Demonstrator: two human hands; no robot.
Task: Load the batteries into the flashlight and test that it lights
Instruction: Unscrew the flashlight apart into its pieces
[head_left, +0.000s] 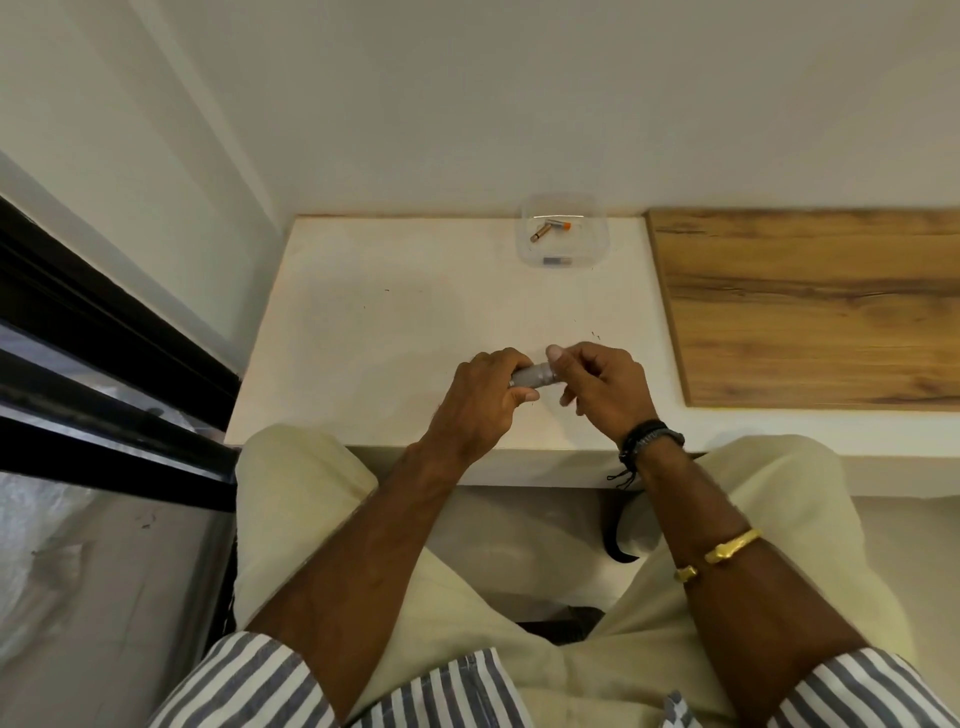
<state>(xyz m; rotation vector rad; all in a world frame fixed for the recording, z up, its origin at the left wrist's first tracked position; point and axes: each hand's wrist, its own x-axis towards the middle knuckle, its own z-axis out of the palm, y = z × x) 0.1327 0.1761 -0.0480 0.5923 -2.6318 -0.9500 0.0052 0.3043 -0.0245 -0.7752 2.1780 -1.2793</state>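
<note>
Both hands on the flashlight

Left hand (483, 400) wraps the silver flashlight (532, 375) steady; right hand (602, 387) pinches its end, probably twisting; batteries (550, 232) wait in the tub (597, 244) beyond.

Open tabletop (395, 312) before container (563, 231) by wall (467, 104).

Matt grey metal flashlight (532, 375), clear plastic container (563, 231), wood-grain board (810, 306)

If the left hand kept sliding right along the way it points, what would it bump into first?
Most likely the right hand, which grips the other end of the flashlight that the left hand holds; depth is hard to judge.
</note>
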